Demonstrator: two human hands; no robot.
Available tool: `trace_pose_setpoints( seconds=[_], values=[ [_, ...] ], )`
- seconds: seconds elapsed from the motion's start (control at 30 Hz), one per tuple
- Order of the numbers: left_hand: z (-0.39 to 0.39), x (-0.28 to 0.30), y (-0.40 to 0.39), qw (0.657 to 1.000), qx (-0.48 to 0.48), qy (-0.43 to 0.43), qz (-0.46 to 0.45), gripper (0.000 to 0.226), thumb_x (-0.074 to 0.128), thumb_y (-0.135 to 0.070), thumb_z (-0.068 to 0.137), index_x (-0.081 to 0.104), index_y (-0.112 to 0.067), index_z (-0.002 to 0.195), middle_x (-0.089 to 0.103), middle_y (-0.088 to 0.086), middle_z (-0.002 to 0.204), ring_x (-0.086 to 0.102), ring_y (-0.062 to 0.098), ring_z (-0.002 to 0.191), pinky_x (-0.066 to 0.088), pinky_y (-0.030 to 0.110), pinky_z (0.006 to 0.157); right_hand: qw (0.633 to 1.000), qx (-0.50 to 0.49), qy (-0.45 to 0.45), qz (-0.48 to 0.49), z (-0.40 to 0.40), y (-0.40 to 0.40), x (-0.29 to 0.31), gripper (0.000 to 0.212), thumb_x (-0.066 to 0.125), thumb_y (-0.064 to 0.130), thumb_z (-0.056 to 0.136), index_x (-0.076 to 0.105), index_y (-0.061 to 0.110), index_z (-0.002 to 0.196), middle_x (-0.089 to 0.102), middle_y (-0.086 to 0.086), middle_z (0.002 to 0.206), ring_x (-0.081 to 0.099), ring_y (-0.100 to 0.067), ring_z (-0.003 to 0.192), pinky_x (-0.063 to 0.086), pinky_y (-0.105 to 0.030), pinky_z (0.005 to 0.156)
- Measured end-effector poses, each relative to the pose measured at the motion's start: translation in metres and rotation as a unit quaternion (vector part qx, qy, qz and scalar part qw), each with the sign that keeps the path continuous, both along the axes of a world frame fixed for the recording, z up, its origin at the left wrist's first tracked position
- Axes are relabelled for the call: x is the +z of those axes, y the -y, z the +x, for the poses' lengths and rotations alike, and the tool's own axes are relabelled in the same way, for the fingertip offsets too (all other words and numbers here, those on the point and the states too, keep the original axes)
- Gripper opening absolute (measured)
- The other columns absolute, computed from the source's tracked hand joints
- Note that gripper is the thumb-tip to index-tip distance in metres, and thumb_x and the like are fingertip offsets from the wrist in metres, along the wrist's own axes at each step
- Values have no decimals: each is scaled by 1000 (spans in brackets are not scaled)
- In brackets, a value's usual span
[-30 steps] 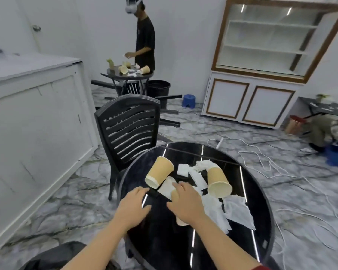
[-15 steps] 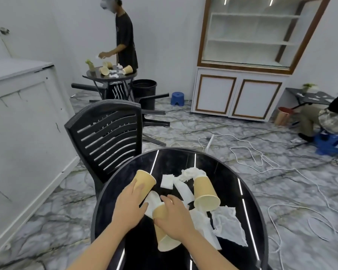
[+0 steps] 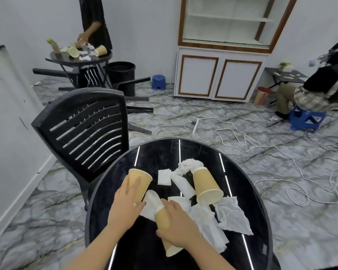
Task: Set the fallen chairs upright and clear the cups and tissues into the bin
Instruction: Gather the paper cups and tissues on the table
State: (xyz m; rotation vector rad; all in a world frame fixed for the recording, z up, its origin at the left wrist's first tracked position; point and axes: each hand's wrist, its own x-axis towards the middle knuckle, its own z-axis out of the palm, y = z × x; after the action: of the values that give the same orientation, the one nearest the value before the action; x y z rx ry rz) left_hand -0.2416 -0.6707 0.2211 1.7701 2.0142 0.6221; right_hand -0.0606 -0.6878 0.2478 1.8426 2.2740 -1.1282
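Cups lie toppled near the table's (image 3: 109, 191) front edge; left hand (image 3: 125, 203) clasps one (image 3: 139, 184), right hand (image 3: 178, 225) another (image 3: 164, 223), apparently for binning.

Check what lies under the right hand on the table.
The right hand grips a tan cup on its side, over a tissue. The cup's middle is hidden by the hand.

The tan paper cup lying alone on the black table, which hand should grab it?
Probably the right hand: the tan paper cup lies on its side. But both it and the left hand already grip other cups.
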Motion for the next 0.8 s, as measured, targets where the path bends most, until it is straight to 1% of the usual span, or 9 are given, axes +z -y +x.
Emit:
trace_pose_setpoints(
  seconds=[0.1, 0.23, 0.33, 0.4, 0.53, 0.63, 0.7, 0.77, 0.8],
  values=[
    [-1, -7, -1, 1000, 5, 15, 8, 80, 61, -26, 85, 7, -38, 143, 1, 2, 157, 32, 31, 127, 43, 42, 94, 1000, -9, -9, -2, 2, 0, 1, 87, 59, 42, 71, 10, 38, 142, 15, 7, 154, 37, -22, 130, 44, -41, 95],
    [-3, -16, -4, 1000, -2, 19, 23, 79, 62, -21, 83, 13, -33, 144, 9, 8, 156, 39, 35, 119, 43, 43, 93, 999, -21, -23, 3, 3, 1, 1, 86, 59, 41, 72, 11, 38, 143, 15, 9, 154, 37, -21, 130, 43, -41, 95],
    [-5, -17, -4, 999, 7, 44, 24, 78, 61, -20, 83, 14, -35, 143, 7, 5, 156, 37, 33, 120, 42, 42, 93, 999, -31, -43, 3, 4, 1, 0, 86, 59, 40, 72, 12, 37, 143, 16, 10, 154, 35, -17, 132, 42, -38, 98],
    [-5, -15, -1, 997, 24, 68, 25, 77, 60, -20, 83, 15, -36, 143, 7, 2, 156, 36, 33, 121, 41, 42, 92, 996, -45, -76, 4, 3, 1, 1, 86, 60, 38, 72, 13, 37, 144, 18, 10, 153, 31, -12, 134, 39, -34, 101],
    [-7, -8, 14, 989, 71, 127, 32, 77, 62, -20, 83, 16, -36, 143, 5, 1, 156, 29, 30, 126, 36, 44, 99, 988, -60, -138, 16, -4, -3, 10, 86, 63, 34, 73, 15, 35, 144, 18, 13, 152, 24, -7, 137, 32, -30, 107],
    [-13, -1, 29, 984, 98, 138, 62, 77, 64, -19, 82, 20, -35, 142, 9, 4, 155, 28, 27, 129, 31, 40, 102, 985, -34, -168, 30, -15, -7, 16, 84, 64, 32, 74, 17, 34, 143, 21, 13, 151, 28, -6, 133, 31, -24, 102],
    [-19, 4, 42, 979, 119, 142, 86, 75, 63, -24, 81, 21, -36, 141, 11, 3, 155, 27, 24, 132, 30, 38, 104, 982, -10, -185, 36, -25, -8, 19, 83, 65, 32, 74, 18, 34, 143, 23, 13, 150, 31, -5, 130, 33, -23, 99],
    [-25, 9, 61, 973, 150, 140, 101, 74, 61, -28, 81, 19, -41, 140, 9, -1, 156, 25, 21, 135, 32, 42, 106, 979, 17, -199, 35, -36, -7, 22, 83, 65, 33, 74, 19, 36, 143, 24, 15, 149, 31, -2, 128, 32, -22, 99],
    [-27, 11, 72, 970, 171, 139, 107, 74, 62, -26, 82, 19, -42, 140, 9, -2, 156, 24, 21, 136, 32, 43, 107, 978, 33, -204, 33, -42, -6, 22, 82, 66, 33, 75, 19, 36, 143, 25, 16, 147, 30, -2, 128, 32, -23, 99]
  ],
)
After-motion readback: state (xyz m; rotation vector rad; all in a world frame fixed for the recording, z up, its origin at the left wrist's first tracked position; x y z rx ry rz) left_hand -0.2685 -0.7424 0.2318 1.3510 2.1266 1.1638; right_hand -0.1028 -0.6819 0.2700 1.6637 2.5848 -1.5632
